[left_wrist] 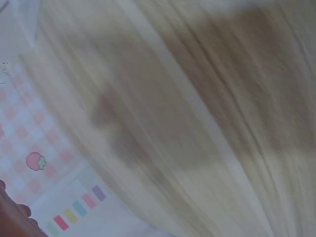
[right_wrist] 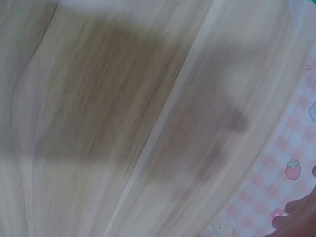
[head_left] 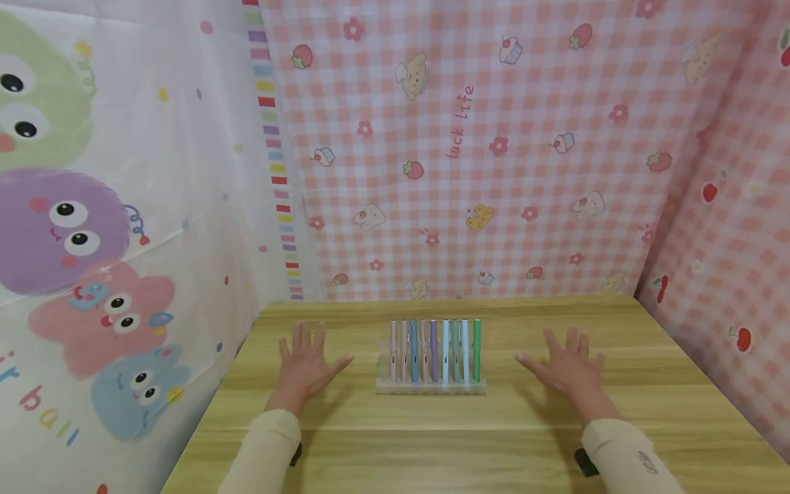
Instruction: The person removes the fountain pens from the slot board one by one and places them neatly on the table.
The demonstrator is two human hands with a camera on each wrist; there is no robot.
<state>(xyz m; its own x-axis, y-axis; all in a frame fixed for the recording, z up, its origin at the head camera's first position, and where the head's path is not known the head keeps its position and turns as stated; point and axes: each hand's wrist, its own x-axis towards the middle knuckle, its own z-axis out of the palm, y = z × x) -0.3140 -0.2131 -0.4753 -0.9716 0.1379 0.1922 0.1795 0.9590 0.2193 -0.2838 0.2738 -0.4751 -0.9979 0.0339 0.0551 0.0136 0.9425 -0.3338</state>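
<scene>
Wooden table: light, glossy grain runs under your sleeves; both wrist views show only its blurred boards and shadows.
Left hand: your fingers are spread flat, palm down on or just over the wood, holding nothing, left of the rack.
Right hand: the same pose, fingers splayed and empty, well to the right of the rack.
Pen rack: a clear plastic stand sits between your hands, near mid-table.
Pens: a row of pastel pens, from pink through blue and purple to green, stands side by side in the rack.
Handling: you should find each pen light, stiff and smooth, likely slippery; pinch one by the upper barrel. The rack looks light enough to slide or tip.
Back wall: pink gingham cloth with strawberries and cakes hangs behind the table.
Left wall: white cloth shows fuzzy cartoon creatures.
</scene>
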